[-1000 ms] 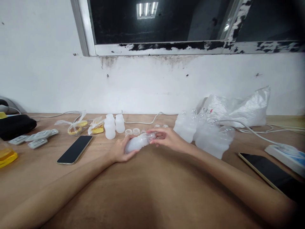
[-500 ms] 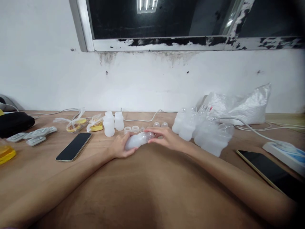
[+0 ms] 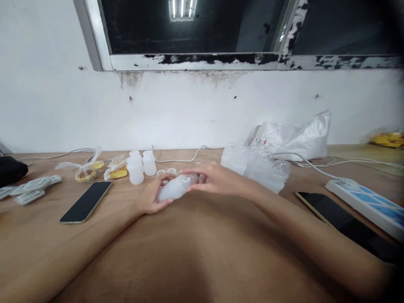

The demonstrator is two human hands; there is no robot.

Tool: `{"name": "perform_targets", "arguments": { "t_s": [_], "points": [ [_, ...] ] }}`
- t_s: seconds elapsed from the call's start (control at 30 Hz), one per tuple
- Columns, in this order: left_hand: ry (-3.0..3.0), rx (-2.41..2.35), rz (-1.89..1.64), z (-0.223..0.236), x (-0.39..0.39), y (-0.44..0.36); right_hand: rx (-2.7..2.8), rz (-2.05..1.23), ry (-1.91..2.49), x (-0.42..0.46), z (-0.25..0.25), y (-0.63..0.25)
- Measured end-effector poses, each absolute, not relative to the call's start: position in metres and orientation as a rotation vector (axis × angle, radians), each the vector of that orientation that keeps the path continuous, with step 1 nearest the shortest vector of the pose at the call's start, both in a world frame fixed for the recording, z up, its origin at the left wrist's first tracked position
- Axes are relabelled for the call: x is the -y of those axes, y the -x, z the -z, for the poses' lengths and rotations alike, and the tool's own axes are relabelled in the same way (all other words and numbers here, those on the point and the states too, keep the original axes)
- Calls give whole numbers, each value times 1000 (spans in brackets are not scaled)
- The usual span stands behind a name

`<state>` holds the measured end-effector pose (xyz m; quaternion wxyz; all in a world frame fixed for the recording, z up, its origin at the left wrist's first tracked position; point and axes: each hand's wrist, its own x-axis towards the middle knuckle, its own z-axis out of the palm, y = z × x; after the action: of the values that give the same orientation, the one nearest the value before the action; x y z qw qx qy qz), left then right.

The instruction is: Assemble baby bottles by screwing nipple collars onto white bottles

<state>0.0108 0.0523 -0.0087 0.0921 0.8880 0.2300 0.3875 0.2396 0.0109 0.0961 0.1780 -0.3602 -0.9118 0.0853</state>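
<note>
Crosswise, the bottle [image 3: 170,191] lies between both hands at the table [image 3: 189,244], its long axis slanting from the left hand [image 3: 149,197], wrapped round its base, toward the right hand [image 3: 213,180], fingers around its clear top [image 3: 187,181].

1. Here on the left, a phone [image 3: 86,203] lies screen up on the surface [image 3: 41,235].
2. Over right, a second phone [image 3: 345,226], dark-screened, near a white power strip [image 3: 368,206].
3. Up top, a flaking window frame [image 3: 208,60], lights [image 3: 182,9] showing in dark glass [image 3: 214,35].
</note>
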Motion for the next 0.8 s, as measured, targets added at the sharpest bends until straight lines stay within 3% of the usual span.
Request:
{"name": "perform_targets", "arguments": {
  "t_s": [0.2,0.4,0.8],
  "points": [
    [-2501,-600,-1373,13,-58,-14,2551,114,1574,10,-155,-291],
    [-2646,-647,-1276,8,-51,-13,2353,250,2127,-18,-147,-332],
    [-2719,-768,-1217,7,-48,-13,2207,275,2303,-41,-134,-352]
  ]
}}
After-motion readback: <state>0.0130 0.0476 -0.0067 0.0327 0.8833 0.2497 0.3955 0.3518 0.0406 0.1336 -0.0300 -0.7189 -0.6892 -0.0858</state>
